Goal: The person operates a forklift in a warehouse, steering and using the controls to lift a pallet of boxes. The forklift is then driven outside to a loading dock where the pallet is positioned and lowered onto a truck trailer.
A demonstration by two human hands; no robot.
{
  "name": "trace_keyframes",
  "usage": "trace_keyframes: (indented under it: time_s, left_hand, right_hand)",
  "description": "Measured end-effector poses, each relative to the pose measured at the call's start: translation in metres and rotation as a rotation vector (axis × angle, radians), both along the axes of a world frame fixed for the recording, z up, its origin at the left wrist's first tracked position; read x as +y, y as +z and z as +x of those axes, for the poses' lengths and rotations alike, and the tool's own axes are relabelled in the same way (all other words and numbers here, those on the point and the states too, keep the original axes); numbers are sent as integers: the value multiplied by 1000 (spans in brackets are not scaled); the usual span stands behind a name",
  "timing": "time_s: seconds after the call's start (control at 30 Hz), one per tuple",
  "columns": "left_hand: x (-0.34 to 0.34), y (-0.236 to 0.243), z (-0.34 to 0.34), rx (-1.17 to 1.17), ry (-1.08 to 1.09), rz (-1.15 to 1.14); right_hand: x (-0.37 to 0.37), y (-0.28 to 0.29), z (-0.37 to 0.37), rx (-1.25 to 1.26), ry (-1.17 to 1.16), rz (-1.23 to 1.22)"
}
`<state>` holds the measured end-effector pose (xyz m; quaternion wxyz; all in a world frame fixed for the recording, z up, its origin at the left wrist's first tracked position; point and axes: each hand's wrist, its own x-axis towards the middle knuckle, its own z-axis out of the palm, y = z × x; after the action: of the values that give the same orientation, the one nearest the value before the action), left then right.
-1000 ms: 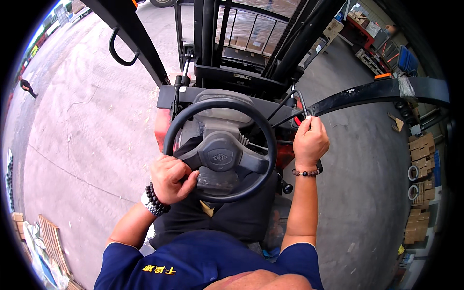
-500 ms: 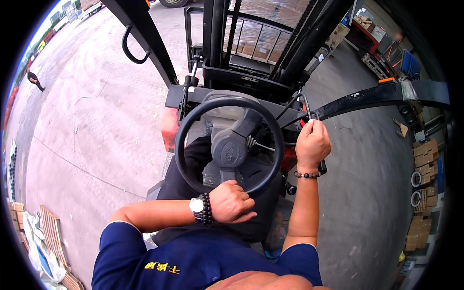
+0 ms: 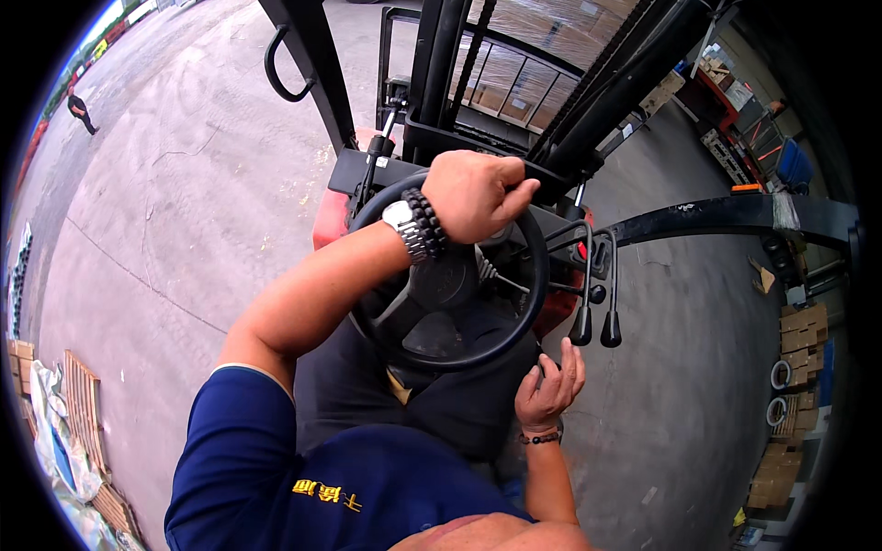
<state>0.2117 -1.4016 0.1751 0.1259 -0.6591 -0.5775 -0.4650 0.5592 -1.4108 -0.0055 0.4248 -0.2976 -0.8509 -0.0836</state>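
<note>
Left hand point(image 3: 473, 197) swung up the steering wheel point(image 3: 540, 286), fingers clasping its top edge, right hand point(image 3: 548, 393) drawn back, fingers parted just below levers point(image 3: 611, 329), wide floor point(image 3: 680, 395) alongside.

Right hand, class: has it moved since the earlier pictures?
Yes, back toward the person's navy shirt: the right hand is now farther from the curved black pillar.

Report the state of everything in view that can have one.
Steering wheel: upper rim partly covered
Left grip: over that rim, closure unclear
Two levers: ungrasped
Right grip: open, near the lever knobs
Boxes: wrapped in clear film
Distant person: standing
</note>
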Motion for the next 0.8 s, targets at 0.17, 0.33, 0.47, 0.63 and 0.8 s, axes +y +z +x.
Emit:
trace_keyframes:
  time_s: [0.17, 0.33, 0.47, 0.63, 0.8]
  left_hand:
    - [-45, -53, -19, -76, 140, 4]
    - [-58, -129, 34, -31, 61, -127]
    - [-50, -154, 105, 141, -202, -295]
    - [-5, -168, 155, 178, -496, -267]
    - [48, -122, 159, 205, -475, -226]
  right_hand:
    - [105, -127, 50, 166, -308, -455]
    - [262, -186, 27, 615, -182, -635]
    - [347, -160, -22, 609, -121, -755]
    - [360, -166, -39, 473, -393, -676]
    - [346, -137, -57, 216, -452, -532]
